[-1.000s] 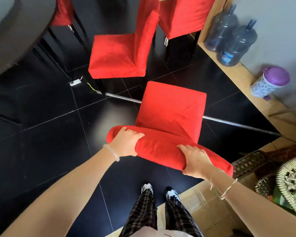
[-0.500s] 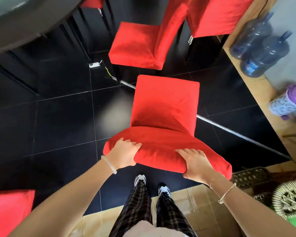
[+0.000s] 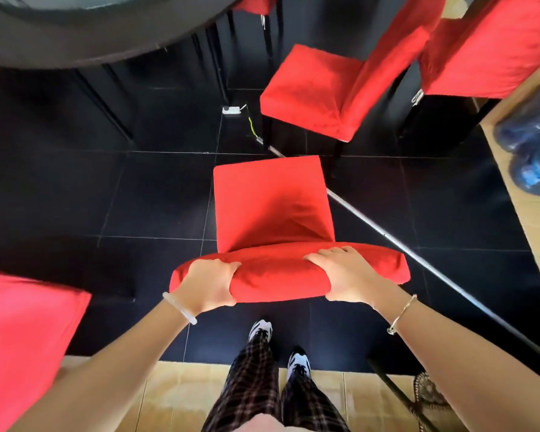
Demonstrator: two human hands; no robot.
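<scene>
A chair with a red fabric cover (image 3: 272,201) stands on the black tiled floor right in front of me, its seat facing away. My left hand (image 3: 208,285) grips the left part of the backrest top, fingers curled over the padded edge. My right hand (image 3: 346,275) grips the right part of the same backrest top, fingers over the front and thumb underneath.
Another red chair (image 3: 321,92) stands ahead to the right, a third (image 3: 487,48) behind it. A red cushion corner (image 3: 22,338) lies at left. A dark round table (image 3: 75,42) fills the upper left. A metal rod (image 3: 434,269) crosses the floor. Water bottles (image 3: 530,145) sit at right.
The chair and my hands on its backrest have swung toward the left, squaring up in front of me. The view has shifted, bringing the table and the red cushion at left into view.
</scene>
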